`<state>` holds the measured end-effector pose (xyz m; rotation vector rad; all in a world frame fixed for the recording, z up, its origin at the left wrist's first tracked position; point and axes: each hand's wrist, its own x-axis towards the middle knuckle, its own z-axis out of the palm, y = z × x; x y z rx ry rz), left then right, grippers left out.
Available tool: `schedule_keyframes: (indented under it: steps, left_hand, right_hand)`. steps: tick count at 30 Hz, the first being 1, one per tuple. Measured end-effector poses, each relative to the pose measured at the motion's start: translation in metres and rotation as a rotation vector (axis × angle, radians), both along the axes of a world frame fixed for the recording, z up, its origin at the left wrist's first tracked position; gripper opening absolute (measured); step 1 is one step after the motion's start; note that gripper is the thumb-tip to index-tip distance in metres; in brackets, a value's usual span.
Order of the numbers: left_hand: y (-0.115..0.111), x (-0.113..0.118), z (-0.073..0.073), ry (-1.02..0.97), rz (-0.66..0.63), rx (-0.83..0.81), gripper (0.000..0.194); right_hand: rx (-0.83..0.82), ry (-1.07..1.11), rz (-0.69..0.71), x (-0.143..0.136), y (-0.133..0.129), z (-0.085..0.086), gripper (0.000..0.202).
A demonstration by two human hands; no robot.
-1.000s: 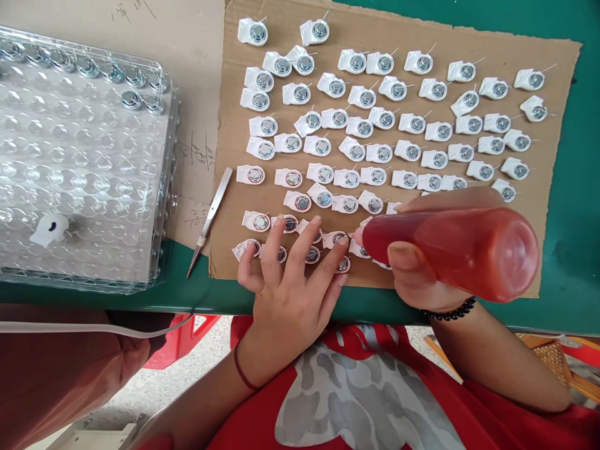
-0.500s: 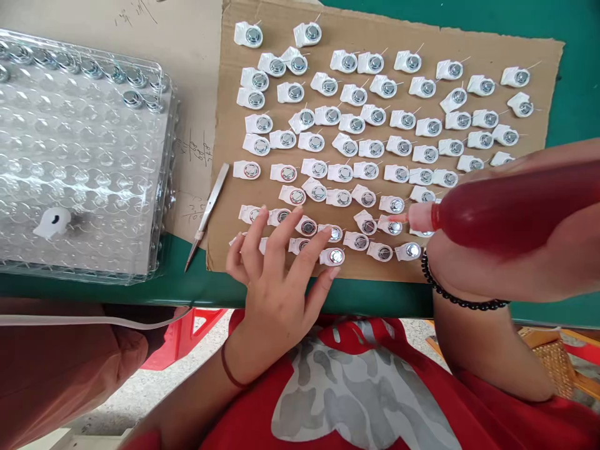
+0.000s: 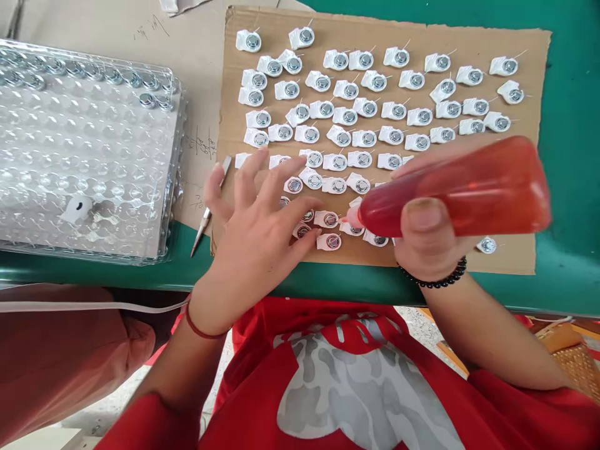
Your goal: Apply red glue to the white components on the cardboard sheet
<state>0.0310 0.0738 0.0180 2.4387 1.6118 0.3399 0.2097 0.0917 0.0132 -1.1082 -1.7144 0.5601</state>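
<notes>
My right hand (image 3: 429,240) is wrapped round a red squeeze bottle (image 3: 469,190) held tilted, its pale nozzle (image 3: 352,217) pointing left, close over the small white pieces with round metal centres. My left hand (image 3: 257,225) hovers over the lower left of the cardboard sheet (image 3: 422,37), fingers spread, with nothing visible in it. Beside its thumb and index finger lie a white piece (image 3: 329,242) and another white piece (image 3: 327,219). Several rows of such pieces, many with a thin wire, cover the cardboard; some are hidden behind the bottle and hands.
A clear plastic tray (image 3: 84,150) with metal discs along its top rows stands at the left, a white piece (image 3: 77,209) on it. Tweezers (image 3: 204,222) lie between tray and cardboard. The green table (image 3: 365,284) ends in front of my body.
My right hand and the bottle have moved left, bringing the nozzle nearer my left hand. My left hand has shifted left and up, its fingers still spread. The view has shifted slightly.
</notes>
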Motion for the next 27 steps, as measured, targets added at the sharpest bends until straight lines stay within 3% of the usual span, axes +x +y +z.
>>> schedule_keyframes:
  steps: [4, 10, 17, 27]
  left_hand:
    - [0.0018, 0.0037, -0.0015, 0.012, -0.026, -0.003, 0.011]
    - [0.0057, 0.0063, -0.0006, 0.001, -0.02, -0.037, 0.011]
    - [0.0038, 0.0069, -0.0027, -0.035, 0.001, -0.045, 0.013]
    - [0.004, 0.0074, -0.0014, -0.079, 0.024, -0.077, 0.013]
  right_hand:
    - [0.154, 0.038, -0.062, -0.0034, 0.0065, -0.0021, 0.031]
    - [0.082, -0.091, -0.064, -0.0012, 0.0065, -0.0027, 0.035]
    - [0.096, 0.006, -0.065, -0.0004, 0.0073, -0.0062, 0.031]
    - [0.068, -0.097, -0.096, -0.0011, 0.0045, -0.0044, 0.03]
